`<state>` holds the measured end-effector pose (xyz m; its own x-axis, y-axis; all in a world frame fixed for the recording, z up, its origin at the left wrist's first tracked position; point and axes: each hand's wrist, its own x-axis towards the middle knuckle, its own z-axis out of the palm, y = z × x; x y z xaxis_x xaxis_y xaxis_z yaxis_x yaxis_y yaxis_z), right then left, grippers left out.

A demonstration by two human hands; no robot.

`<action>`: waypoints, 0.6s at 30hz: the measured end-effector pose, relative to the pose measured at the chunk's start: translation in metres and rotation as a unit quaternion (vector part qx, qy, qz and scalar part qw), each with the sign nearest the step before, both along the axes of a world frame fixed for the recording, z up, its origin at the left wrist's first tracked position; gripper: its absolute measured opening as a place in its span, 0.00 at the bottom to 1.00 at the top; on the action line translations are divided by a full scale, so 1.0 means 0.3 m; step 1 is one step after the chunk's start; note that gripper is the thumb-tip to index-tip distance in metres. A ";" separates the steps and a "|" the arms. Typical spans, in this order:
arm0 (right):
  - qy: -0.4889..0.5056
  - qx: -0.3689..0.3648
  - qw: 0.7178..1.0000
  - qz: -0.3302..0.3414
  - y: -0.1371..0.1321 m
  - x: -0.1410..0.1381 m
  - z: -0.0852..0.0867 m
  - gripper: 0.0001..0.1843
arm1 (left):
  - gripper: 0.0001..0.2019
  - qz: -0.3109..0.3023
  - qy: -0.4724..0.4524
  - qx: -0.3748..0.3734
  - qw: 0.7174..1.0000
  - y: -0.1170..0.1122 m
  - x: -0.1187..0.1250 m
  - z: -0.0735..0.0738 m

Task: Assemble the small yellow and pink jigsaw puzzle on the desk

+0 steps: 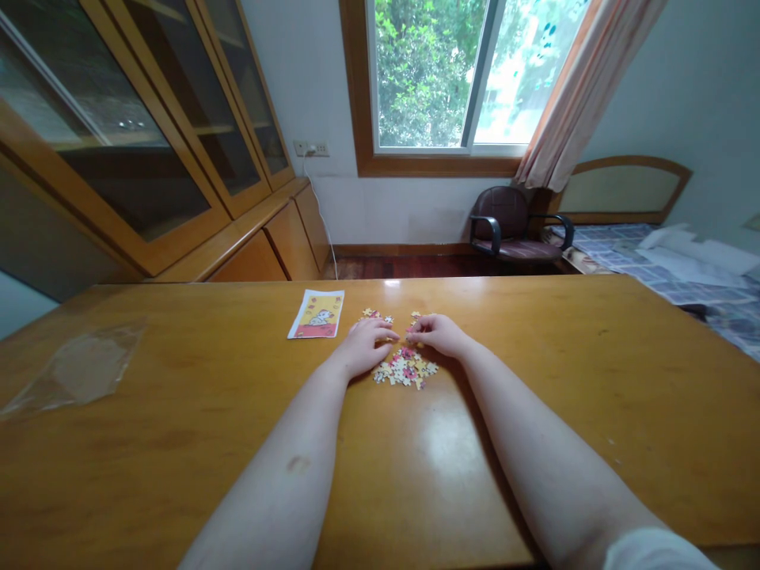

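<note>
A heap of small jigsaw pieces (pixel 405 366), white, yellow and pink, lies on the wooden table between my forearms. More loose pieces (pixel 369 313) show just beyond my left hand (pixel 369 347), which rests at the heap's left edge with its fingers apart and nothing visibly held. On the other side, my right hand (pixel 438 334) has thumb and fingertips pinched together at what looks like a small jigsaw piece; its detail is too small to make out. A picture card (pixel 317 315) with a white cartoon figure on yellow and red lies beyond my left hand.
A clear plastic bag (pixel 80 366) lies flat at the left of the table (pixel 237 443). Beyond the far edge stand a wooden cabinet (pixel 237 257), a dark armchair (pixel 516 222) and a bed (pixel 629 237). A white cord (pixel 321 206) hangs from the wall socket.
</note>
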<state>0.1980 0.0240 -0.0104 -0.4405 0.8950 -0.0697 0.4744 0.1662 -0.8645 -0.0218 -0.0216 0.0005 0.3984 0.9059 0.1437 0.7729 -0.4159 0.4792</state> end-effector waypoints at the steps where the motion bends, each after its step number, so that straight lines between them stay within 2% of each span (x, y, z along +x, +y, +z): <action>1: -0.003 0.007 1.000 -0.011 -0.003 -0.008 -0.001 0.13 | 0.13 -0.001 -0.009 0.008 1.000 0.001 0.000 0.002; 6: -0.003 0.013 1.000 0.011 -0.020 -0.039 0.001 0.13 | 0.10 -0.024 -0.036 0.030 0.999 0.004 0.001 0.012; 13: 0.007 -0.011 0.999 0.034 -0.019 -0.036 -0.003 0.14 | 0.08 -0.025 -0.050 0.003 0.998 0.002 0.009 0.009; 18: -0.004 -0.006 1.000 0.024 -0.018 -0.039 -0.008 0.14 | 0.08 -0.013 -0.064 -0.009 0.998 0.001 0.011 0.009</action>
<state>0.1862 0.0186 -0.0127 -0.4821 0.8722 -0.0832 0.4728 0.1791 -0.8628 -0.0185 -0.0213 0.0032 0.4005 0.8987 0.1785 0.6944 -0.4248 0.5808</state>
